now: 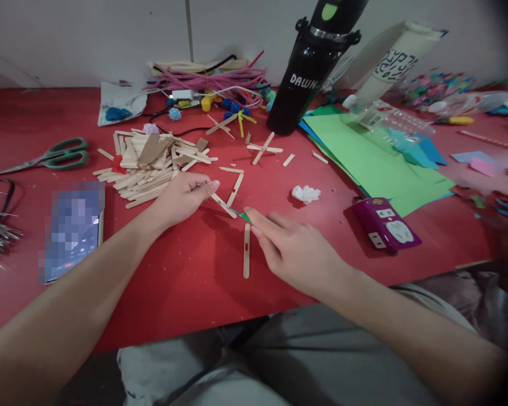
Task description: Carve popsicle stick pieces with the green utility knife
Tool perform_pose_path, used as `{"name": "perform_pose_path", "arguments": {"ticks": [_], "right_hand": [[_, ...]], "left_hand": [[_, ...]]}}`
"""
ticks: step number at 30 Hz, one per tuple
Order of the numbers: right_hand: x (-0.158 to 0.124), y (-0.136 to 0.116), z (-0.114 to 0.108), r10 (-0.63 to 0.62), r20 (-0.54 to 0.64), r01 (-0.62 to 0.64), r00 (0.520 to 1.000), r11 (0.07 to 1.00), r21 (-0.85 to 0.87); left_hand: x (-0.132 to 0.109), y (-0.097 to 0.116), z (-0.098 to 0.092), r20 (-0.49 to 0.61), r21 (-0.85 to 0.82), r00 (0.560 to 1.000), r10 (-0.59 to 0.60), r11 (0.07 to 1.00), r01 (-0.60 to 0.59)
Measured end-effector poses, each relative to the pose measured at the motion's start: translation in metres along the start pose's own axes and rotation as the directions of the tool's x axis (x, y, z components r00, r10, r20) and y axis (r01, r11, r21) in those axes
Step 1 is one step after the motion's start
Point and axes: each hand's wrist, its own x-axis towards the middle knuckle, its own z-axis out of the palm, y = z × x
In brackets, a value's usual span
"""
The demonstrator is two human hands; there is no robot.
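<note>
My left hand pinches one end of a wooden craft stick, which slants down to the right above the red table. My right hand is closed round a green craft knife. Only a bit of its green body shows, and its thin blade lies at the stick's lower end. Just below, a craft stick with a slot lies upright on the table. Behind the held stick lies a notched craft stick. Left of these is a heap of craft sticks, partly behind my left hand.
Green scissors and a phone lie to the left. Crossed sticks are farther back, near a black bottle. On the right are crumpled tissue, a purple power adapter and green paper sheets.
</note>
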Motion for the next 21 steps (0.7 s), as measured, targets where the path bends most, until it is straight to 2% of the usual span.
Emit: {"name": "perform_pose_path", "arguments": {"ticks": [1, 3, 7, 9, 11, 13, 15, 16, 19, 21], "right_hand": [[-0.002, -0.002, 0.001, -0.003, 0.012, 0.004, 1.0, 0.997, -0.079], [-0.003, -0.002, 0.002, -0.014, 0.012, 0.015, 1.0, 0.998, -0.068], [0.002, 0.007, 0.0, -0.007, 0.004, 0.006, 1.0, 0.959, 0.284], [0.004, 0.009, 0.001, 0.005, -0.001, -0.004, 1.0, 0.938, 0.346], [0.003, 0.005, 0.002, 0.002, -0.002, -0.002, 1.0, 0.969, 0.248], [0.0, -0.001, 0.002, 0.013, 0.018, -0.014, 1.0, 0.999, 0.03], [-0.002, -0.005, 0.002, 0.035, 0.048, -0.031, 0.998, 0.996, -0.081], [-0.002, -0.005, 0.001, 0.03, 0.047, -0.028, 0.998, 0.998, -0.048], [0.002, 0.001, -0.002, 0.001, 0.02, -0.006, 1.0, 0.974, 0.228], [0.003, 0.005, -0.001, -0.012, 0.021, 0.005, 1.0, 0.955, 0.298]], "left_hand": [[0.0, 0.0, 0.0, -0.002, 0.002, 1.0, 0.001, 1.0, -0.001], [-0.001, 0.0, 0.0, -0.007, 0.002, 1.0, 0.004, 1.0, -0.004], [-0.001, -0.001, 0.0, -0.005, 0.0, 1.0, 0.012, 1.0, -0.012], [-0.001, -0.001, 0.0, -0.002, -0.002, 1.0, 0.014, 1.0, -0.014], [-0.001, -0.001, 0.0, -0.002, -0.002, 1.0, 0.018, 1.0, -0.018], [0.0, -0.001, 0.0, 0.0, -0.003, 1.0, 0.026, 1.0, -0.026], [0.0, -0.002, 0.0, 0.003, -0.01, 1.0, 0.025, 1.0, -0.025], [0.0, -0.002, 0.0, 0.004, -0.011, 1.0, 0.022, 1.0, -0.022], [-0.001, -0.002, 0.0, 0.002, -0.008, 1.0, 0.018, 1.0, -0.018], [-0.001, -0.001, 0.0, 0.0, -0.006, 1.0, 0.02, 1.0, -0.02]]}}
